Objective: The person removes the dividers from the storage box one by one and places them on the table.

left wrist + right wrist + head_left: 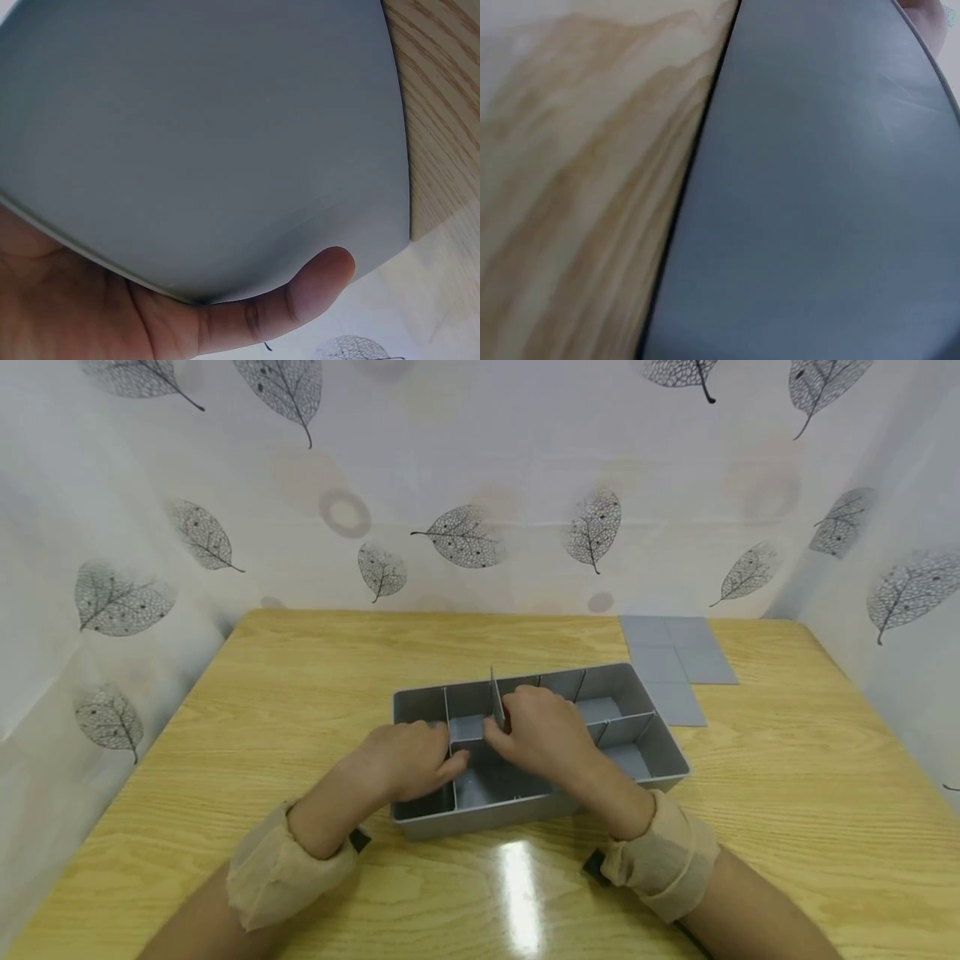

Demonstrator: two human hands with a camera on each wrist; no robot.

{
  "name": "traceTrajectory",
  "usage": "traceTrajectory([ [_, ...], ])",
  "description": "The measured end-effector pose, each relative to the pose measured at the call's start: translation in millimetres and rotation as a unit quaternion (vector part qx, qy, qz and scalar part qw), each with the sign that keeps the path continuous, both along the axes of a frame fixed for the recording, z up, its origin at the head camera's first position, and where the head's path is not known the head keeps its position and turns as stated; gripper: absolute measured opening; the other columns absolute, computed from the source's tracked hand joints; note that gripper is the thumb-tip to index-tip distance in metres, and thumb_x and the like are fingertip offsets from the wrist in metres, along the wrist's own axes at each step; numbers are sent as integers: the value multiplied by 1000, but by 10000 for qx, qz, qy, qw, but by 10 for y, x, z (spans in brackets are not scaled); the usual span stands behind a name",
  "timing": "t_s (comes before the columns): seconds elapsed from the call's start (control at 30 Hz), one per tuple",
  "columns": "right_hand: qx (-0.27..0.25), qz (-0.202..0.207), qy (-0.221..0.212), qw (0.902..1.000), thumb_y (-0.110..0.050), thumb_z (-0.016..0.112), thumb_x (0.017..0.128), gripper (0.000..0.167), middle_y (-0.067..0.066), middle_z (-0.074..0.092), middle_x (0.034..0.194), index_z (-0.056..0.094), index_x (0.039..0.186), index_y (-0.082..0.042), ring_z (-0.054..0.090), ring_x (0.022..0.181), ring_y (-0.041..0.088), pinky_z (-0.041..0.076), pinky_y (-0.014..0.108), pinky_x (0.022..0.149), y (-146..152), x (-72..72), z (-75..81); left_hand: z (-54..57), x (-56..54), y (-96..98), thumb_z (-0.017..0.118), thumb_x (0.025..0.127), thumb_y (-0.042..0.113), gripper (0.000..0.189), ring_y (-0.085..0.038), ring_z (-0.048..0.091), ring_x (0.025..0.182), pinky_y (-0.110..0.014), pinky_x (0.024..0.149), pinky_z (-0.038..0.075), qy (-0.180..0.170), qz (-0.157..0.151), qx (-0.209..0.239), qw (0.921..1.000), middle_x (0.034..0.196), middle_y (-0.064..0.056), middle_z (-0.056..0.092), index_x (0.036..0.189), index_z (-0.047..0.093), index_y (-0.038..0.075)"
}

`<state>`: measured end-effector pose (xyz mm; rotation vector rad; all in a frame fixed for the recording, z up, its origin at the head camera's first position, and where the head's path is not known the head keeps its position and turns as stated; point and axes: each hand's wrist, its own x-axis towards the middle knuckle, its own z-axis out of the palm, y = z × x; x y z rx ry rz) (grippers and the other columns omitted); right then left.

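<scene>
A grey divided box (487, 822) lies at a slight angle on the table, both hands reaching into it. My right hand (546, 731) pinches a thin grey divider (495, 687) in the back row, and the divider's top edge pokes above the rim. At the left end, my left hand (401, 760) straddles another divider (447, 714), thumb to its right and fingers to its left; those fingertips are partly hidden. The left wrist view has the box's outer wall (210, 150) filling most of it, with a thumb along the rim. Mostly box wall (802, 187) shows in the right wrist view.
Several flat grey panels (678, 652) lie at the table's back right, one close to the box's right corner. Around the box runs the wooden table (300, 693). A leaf-printed curtain (510, 460) stands behind and on both sides.
</scene>
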<state>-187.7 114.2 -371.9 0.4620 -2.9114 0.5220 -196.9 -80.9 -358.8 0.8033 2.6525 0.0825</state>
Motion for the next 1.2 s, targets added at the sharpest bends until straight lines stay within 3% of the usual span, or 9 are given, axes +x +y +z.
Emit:
traceTrajectory([
  [0.23, -280, -38, 376, 9989, -20, 62, 87, 33, -1, 49, 61, 48, 57, -16, 44, 52, 14, 36, 28, 46, 8, -9, -12, -7, -1, 6, 43, 103, 41, 43, -18, 57, 61, -39, 56, 50, -26, 23, 24, 10000, 68, -4, 55, 87, 58, 4],
  [0.47, -21, -35, 130, 9999, -26, 65, 87, 36, -1, 50, 62, 49, 56, -18, 46, 52, 14, 37, 28, 45, 8, -5, -13, -22, -11, 12, 43, 103, 41, 44, -18, 57, 61, -38, 56, 49, 43, 2, 27, 10000, 68, -5, 56, 88, 59, 3],
  [1.03, -179, -17, 430, 9989, -20, 66, 83, 33, -2, 48, 60, 49, 55, -18, 45, 51, 12, 37, 26, 44, 1, -7, -32, -15, 6, 3, 43, 103, 41, 42, -18, 57, 60, -38, 54, 47, 23, 76, 44, 10000, 67, -5, 55, 85, 57, 5],
  [1.2, 0, -1, 371, 9993, -22, 64, 85, 37, -3, 49, 60, 47, 53, -19, 44, 50, 12, 37, 27, 43, -2, 1, -33, -18, 5, 2, 43, 103, 40, 42, -18, 56, 60, -37, 53, 47, 72, 55, 49, 9999, 67, -5, 55, 84, 57, 5],
])
